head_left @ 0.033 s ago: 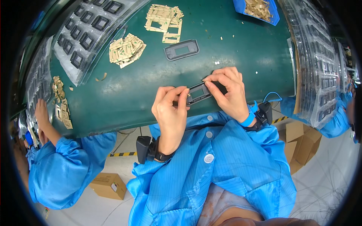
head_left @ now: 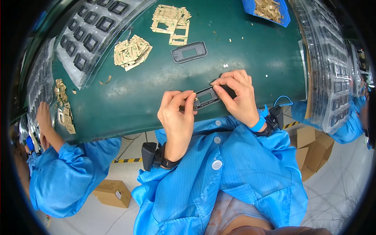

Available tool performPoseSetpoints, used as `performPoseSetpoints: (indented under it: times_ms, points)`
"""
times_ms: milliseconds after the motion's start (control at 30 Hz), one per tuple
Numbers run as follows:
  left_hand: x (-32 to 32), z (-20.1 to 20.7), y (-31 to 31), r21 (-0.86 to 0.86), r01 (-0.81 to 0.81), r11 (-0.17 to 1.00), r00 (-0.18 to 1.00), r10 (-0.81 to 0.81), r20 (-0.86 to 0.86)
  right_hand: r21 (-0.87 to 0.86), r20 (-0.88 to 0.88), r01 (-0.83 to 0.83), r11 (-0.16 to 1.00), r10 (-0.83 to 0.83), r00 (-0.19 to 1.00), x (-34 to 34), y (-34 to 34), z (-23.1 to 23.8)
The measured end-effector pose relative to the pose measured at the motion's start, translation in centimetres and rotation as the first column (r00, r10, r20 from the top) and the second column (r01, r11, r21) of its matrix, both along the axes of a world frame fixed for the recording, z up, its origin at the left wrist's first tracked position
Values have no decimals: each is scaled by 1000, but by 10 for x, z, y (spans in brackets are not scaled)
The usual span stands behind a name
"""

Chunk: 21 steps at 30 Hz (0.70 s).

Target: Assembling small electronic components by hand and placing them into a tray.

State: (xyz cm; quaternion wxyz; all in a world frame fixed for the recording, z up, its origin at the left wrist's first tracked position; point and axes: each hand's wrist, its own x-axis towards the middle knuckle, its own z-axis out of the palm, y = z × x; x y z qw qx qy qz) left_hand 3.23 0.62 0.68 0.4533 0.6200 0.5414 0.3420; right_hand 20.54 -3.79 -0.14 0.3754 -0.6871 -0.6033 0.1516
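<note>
Between my hands, just above the near part of the green table, is a dark grey plastic frame (head_left: 206, 96) with a rectangular window. My left hand (head_left: 176, 107) pinches its left end between thumb and fingers. At the other end, my right hand (head_left: 236, 93) grips the upper right corner with thumb and forefinger. The fingertips cover both ends of the frame. A similar grey plastic frame (head_left: 181, 56) lies flat on the table beyond my hands. Farther left are a pile of cream adhesive pieces (head_left: 132, 53) and a stack of cream adhesive sheets (head_left: 168, 18) with cut-out windows.
Clear trays of black frames (head_left: 90, 35) lie at the far left; more stacked trays (head_left: 327, 70) stand at the right. A blue bin (head_left: 287, 15) holds peeled scraps. A co-worker's hand (head_left: 44, 115) is at the left edge. Cardboard boxes (head_left: 111, 193) sit on the floor.
</note>
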Motion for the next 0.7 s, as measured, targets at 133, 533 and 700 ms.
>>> performPoseSetpoints:
  times_ms: [133,533,700]
  points:
    - [-2,3,-1,-16,2,1000,999,-2,34,12,100,-163,986,161,982,8,3,6]
    - [-6,1,-6,-2,59,998,998,-59,22,83,447,-429,899,352,823,13,24,9]
    - [-4,6,-6,35,70,997,998,-70,-2,4,474,-378,926,331,816,-1,26,17]
